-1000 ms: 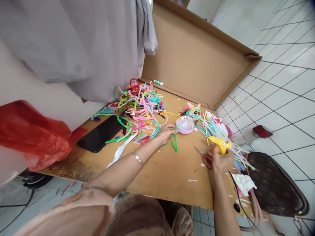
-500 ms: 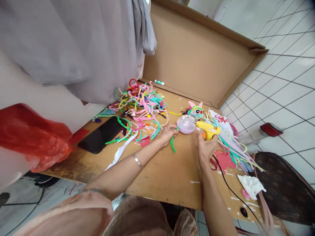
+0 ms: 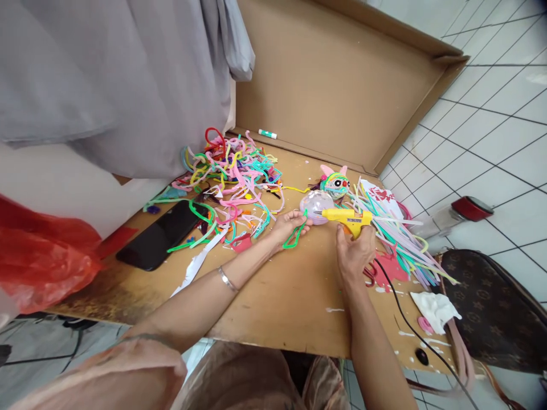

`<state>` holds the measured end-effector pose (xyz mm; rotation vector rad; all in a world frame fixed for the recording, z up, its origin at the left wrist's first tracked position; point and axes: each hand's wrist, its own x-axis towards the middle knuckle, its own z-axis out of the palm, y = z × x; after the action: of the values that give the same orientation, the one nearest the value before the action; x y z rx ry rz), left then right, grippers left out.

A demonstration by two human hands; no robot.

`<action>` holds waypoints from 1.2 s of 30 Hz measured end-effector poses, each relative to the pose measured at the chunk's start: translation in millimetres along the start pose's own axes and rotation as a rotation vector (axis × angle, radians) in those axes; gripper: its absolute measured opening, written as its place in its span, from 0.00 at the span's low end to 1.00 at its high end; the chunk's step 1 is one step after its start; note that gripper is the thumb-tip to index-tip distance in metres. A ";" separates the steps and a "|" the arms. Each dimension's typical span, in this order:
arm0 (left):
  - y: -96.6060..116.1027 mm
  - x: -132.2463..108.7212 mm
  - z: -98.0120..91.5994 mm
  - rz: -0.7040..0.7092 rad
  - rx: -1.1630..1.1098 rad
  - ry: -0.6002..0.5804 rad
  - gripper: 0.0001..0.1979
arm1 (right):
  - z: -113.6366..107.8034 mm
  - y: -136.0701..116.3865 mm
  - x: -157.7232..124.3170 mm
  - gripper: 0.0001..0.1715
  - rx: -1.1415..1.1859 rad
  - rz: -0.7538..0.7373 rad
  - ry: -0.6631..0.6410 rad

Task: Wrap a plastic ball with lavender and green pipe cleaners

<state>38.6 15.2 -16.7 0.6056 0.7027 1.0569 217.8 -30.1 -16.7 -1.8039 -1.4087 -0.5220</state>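
Note:
Pinched in the fingers of my left hand (image 3: 292,226) is a green pipe cleaner (image 3: 292,241), its length bent into a loop below the fingertips. A clear, pale purple ball (image 3: 311,204) rests on the table just beyond those fingers. My right hand (image 3: 355,247) is wrapped around the handle of a yellow hot glue gun (image 3: 351,218). The gun lies level, with its nozzle pointing left in front of the ball, close to the green pipe cleaner. Whether the nozzle touches either one I cannot tell. Behind the ball sits a colourful animal head with pink ears (image 3: 335,181).
Tangled pipe cleaners (image 3: 239,165) and a black phone (image 3: 160,234) lie on the left. Straight pipe cleaners (image 3: 395,239), a crumpled tissue (image 3: 436,310) and a brown bag (image 3: 491,307) are at right. The gun's black cord (image 3: 401,316) crosses the table. A cardboard panel (image 3: 333,85) stands behind.
The glue gun has turned level, and its nozzle has come left towards my left fingertips. The green pipe cleaner now hangs in a loop and its upper end points up. The camera view has shifted slightly.

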 end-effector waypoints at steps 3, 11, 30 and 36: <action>-1.0 -0.3 0.1 0.031 0.018 -0.016 0.07 | -1.1 -0.4 -0.7 0.19 -0.005 -0.015 0.002; -0.4 -0.7 -1.1 0.037 0.066 -0.034 0.07 | -2.3 -1.0 -0.6 0.18 0.000 -0.014 -0.034; -3.9 0.8 -2.8 0.044 0.077 -0.039 0.05 | -8.8 -3.0 2.2 0.15 0.035 -0.062 -0.066; -4.4 2.2 -4.0 0.048 0.082 -0.040 0.08 | -12.1 -6.0 2.4 0.13 0.010 -0.064 -0.076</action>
<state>38.7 16.0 -23.0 0.7155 0.7017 1.0619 214.5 -37.4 -5.6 -1.7918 -1.5224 -0.4828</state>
